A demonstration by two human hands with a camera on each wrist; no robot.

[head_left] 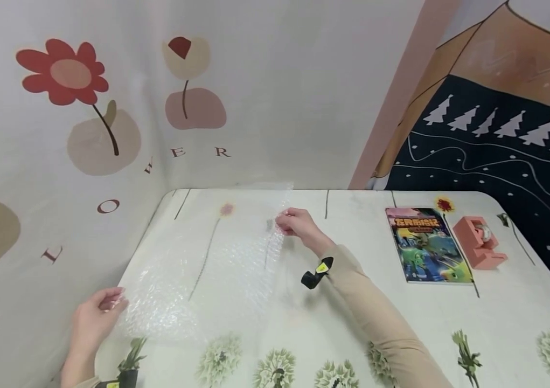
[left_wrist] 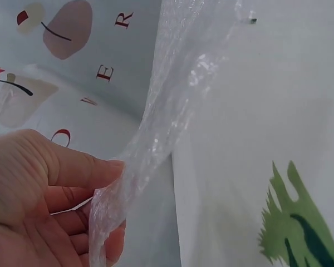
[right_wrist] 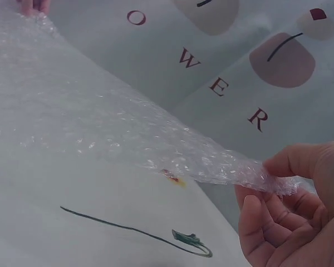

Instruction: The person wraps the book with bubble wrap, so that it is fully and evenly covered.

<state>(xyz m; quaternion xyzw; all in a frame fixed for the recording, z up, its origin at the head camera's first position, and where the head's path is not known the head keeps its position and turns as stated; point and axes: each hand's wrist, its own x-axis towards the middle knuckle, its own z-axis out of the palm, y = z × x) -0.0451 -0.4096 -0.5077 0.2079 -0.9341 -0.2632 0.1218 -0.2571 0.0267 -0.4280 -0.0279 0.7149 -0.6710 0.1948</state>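
Note:
A sheet of clear bubble wrap (head_left: 236, 264) spreads over the left half of the table between my two hands. My left hand (head_left: 95, 318) pinches its left edge between thumb and fingers, beside the table's left edge. In the left wrist view the film (left_wrist: 156, 139) runs slack and folded away from the thumb. My right hand (head_left: 301, 226) pinches the far right part of the sheet, thumb on top and fingers curled below, as the right wrist view shows at the film's corner (right_wrist: 261, 178). Printed flowers show through the plastic.
On the right of the table (head_left: 352, 312) lies a colourful book (head_left: 427, 245). Next to it stands a pink tape dispenser (head_left: 479, 242) with a roll of tape. A flower-printed curtain (head_left: 275, 97) hangs behind and on the left; a dark tree-patterned cloth (head_left: 498, 145) is at right.

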